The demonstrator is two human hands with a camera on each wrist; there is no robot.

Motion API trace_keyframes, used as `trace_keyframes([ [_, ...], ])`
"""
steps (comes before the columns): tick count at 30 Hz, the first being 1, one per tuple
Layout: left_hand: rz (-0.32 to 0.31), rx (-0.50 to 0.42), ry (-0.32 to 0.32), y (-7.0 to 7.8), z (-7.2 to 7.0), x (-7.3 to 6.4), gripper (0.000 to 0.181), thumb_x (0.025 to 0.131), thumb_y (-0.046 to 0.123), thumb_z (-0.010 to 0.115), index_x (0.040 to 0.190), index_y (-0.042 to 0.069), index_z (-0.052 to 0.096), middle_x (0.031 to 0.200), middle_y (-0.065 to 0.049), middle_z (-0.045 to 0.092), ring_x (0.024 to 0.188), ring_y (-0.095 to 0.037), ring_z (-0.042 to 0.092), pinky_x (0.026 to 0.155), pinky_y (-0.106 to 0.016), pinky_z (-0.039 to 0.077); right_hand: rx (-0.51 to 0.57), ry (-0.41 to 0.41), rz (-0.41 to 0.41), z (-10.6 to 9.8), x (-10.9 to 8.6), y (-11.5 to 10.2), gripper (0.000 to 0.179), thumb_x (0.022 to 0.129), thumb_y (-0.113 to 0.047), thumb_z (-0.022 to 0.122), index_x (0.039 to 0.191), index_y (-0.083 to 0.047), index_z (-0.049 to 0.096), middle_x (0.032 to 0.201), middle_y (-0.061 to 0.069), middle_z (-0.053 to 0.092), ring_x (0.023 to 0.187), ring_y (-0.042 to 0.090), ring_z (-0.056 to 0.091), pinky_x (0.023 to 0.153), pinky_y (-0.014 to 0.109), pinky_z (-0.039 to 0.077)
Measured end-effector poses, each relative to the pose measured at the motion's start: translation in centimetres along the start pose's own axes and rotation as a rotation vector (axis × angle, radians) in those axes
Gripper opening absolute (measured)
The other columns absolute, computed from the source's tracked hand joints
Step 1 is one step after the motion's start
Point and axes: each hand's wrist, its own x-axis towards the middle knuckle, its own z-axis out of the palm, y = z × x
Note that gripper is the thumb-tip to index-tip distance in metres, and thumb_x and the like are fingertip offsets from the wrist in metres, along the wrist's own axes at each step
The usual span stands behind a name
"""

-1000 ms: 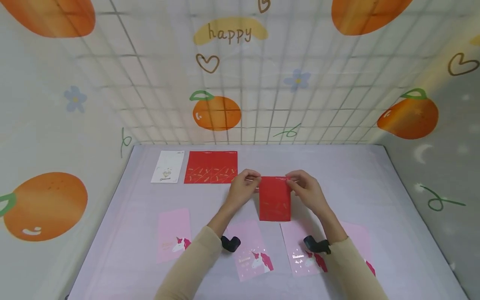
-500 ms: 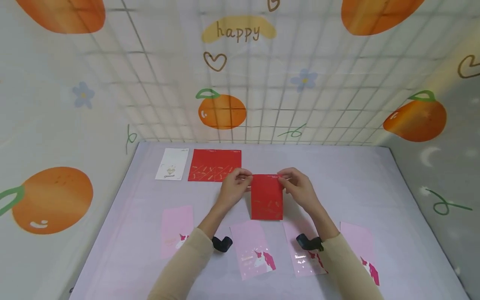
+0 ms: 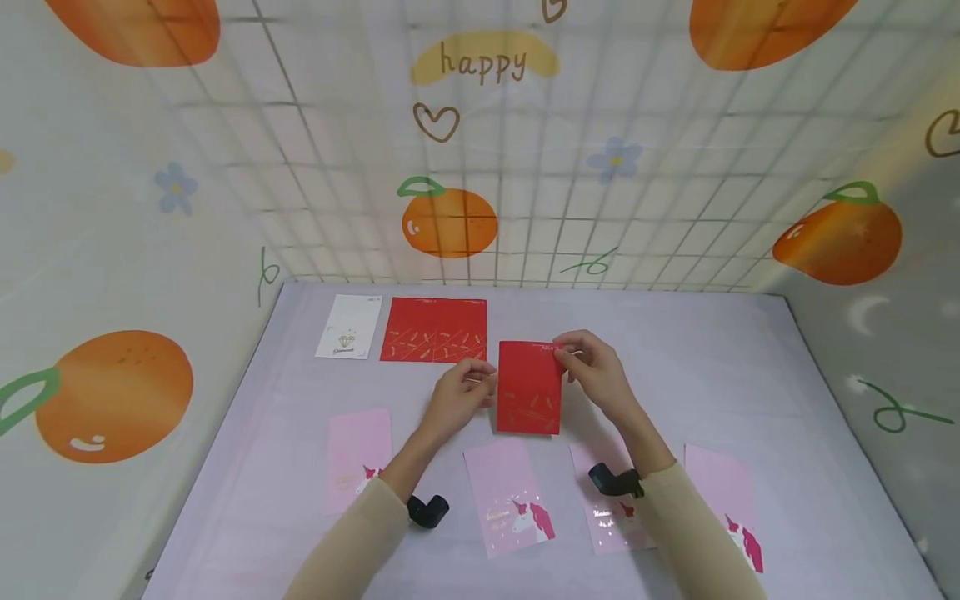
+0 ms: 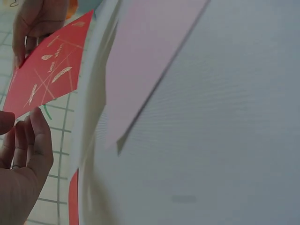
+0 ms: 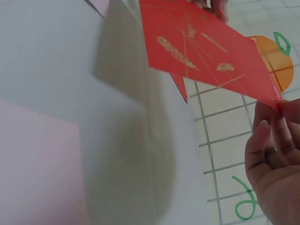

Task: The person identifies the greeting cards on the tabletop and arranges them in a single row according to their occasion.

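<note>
A red card (image 3: pixel 529 383) printed with gold feather-like marks is held up over the middle of the table. My right hand (image 3: pixel 596 375) pinches its upper right corner between thumb and fingers, as the right wrist view also shows. Beside the card's left edge is my left hand (image 3: pixel 453 400), its fingers loosely bent. In the left wrist view the left fingertips (image 4: pixel 36 115) come right up to that edge, with the thumb a little apart from the index finger. Behind the left hand, two more red cards (image 3: pixel 433 321) lie side by side.
A white card (image 3: pixel 348 329) with a gold diamond lies at the back left. Along the front lie several pink unicorn cards (image 3: pixel 498 471), two partly covered by the forearms. A fabric wall (image 3: pixel 525 208) with oranges and a grid closes off the table's back.
The left hand has let go of the card's upper left corner and moved down along its left edge. The right hand keeps its pinch. The whole view has shifted slightly.
</note>
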Motion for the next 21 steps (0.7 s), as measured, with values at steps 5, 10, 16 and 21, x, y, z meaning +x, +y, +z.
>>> trace_keyframes([
  [5, -0.035, -0.011, -0.027, -0.8, -0.1, -1.4, 0.024, 0.097, 0.02, 0.068, 0.117, 0.009, 0.062, 0.107, -0.007, 0.063, 0.091, -0.022, 0.07, 0.078, -0.04, 0.059, 0.03, 0.004, 0.041, 0.1, 0.0, -0.2, 0.024, 0.099, -0.006, 0.061, 0.121, 0.005, 0.06, 0.105, 0.025, 0.061, 0.08, 0.041, 0.063, 0.065, 0.04, 0.056],
  [10, -0.072, -0.03, -0.055, -1.2, 0.0, -2.2, 0.022, 0.097, 0.02, 0.066, 0.117, 0.01, 0.063, 0.104, -0.007, 0.063, 0.09, -0.022, 0.069, 0.078, -0.038, 0.059, 0.068, 0.027, 0.096, 0.2, 0.0, 0.1, 0.025, 0.099, -0.016, 0.065, 0.121, -0.003, 0.063, 0.106, 0.017, 0.062, 0.079, 0.029, 0.064, 0.066, 0.033, 0.055],
  [16, -0.1, -0.032, -0.064, -1.8, 0.1, -2.7, 0.025, 0.096, 0.024, 0.068, 0.116, 0.009, 0.062, 0.1, -0.007, 0.065, 0.083, -0.024, 0.069, 0.077, -0.038, 0.059, 0.093, 0.04, 0.12, 0.2, 0.0, 0.5, 0.026, 0.098, -0.019, 0.066, 0.12, -0.005, 0.063, 0.104, 0.015, 0.062, 0.079, 0.028, 0.063, 0.066, 0.033, 0.055],
  [21, -0.112, -0.051, -0.073, -2.0, 0.2, -2.9, 0.028, 0.095, 0.025, 0.069, 0.116, 0.008, 0.062, 0.1, -0.008, 0.065, 0.084, -0.024, 0.069, 0.078, -0.037, 0.058, 0.116, 0.036, 0.129, 0.3, 0.1, 0.6, 0.025, 0.098, -0.017, 0.066, 0.12, -0.005, 0.063, 0.104, 0.017, 0.062, 0.078, 0.026, 0.063, 0.066, 0.03, 0.054],
])
